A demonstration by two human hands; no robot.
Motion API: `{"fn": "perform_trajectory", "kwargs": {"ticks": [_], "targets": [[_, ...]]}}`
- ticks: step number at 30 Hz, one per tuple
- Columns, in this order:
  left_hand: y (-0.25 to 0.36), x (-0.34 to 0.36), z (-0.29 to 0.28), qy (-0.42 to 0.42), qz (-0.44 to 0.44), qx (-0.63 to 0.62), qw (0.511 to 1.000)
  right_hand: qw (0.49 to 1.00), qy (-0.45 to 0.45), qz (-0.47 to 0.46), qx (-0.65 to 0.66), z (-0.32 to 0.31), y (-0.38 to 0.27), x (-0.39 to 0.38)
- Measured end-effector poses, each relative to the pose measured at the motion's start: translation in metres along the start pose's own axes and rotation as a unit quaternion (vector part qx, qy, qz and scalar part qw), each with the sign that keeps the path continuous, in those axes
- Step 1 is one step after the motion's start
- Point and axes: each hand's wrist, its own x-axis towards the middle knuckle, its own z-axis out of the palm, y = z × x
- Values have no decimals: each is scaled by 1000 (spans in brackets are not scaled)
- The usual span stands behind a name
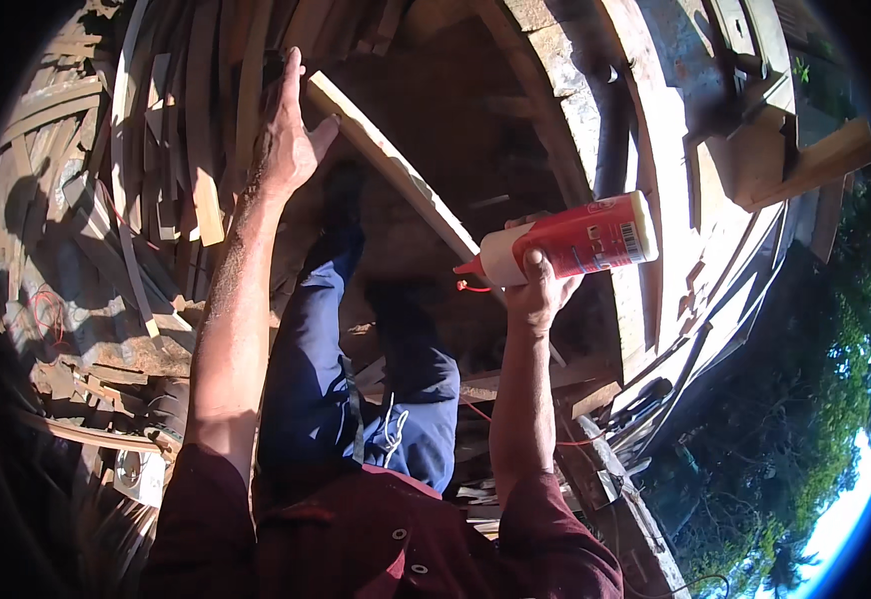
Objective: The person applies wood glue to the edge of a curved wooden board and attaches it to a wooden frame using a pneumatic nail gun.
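My right hand [540, 292] is wrapped round a red and white glue bottle [585, 238]. The bottle lies nearly sideways, its narrow red nozzle pointing left and a small red cap dangling beneath it. A long, pale wooden strip [401, 172] slants from upper left down to the right, and its lower part passes behind the bottle. Beside the strip's upper end, my left hand [294, 150] is open, with fingers stretched upward and thumb apart. Nothing shows in that hand; whether it touches the strip I cannot tell. Sawdust clings to the left forearm.
Many loose wood strips [206, 120] stand and lie along the left. Thick pale boards [660, 170] rise at the right, with a beam [825, 165] jutting out. A thin red cord [580, 440] runs near my right arm. Trees [805, 399] show at far right.
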Motion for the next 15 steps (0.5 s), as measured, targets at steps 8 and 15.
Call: {"fn": "perform_trajectory", "kwargs": {"ticks": [8, 15], "targets": [[95, -19, 15, -300, 330, 381, 810, 932, 357, -58, 12, -193, -47, -158], [97, -18, 23, -341, 354, 397, 775, 822, 560, -85, -55, -381, -26, -294]]}}
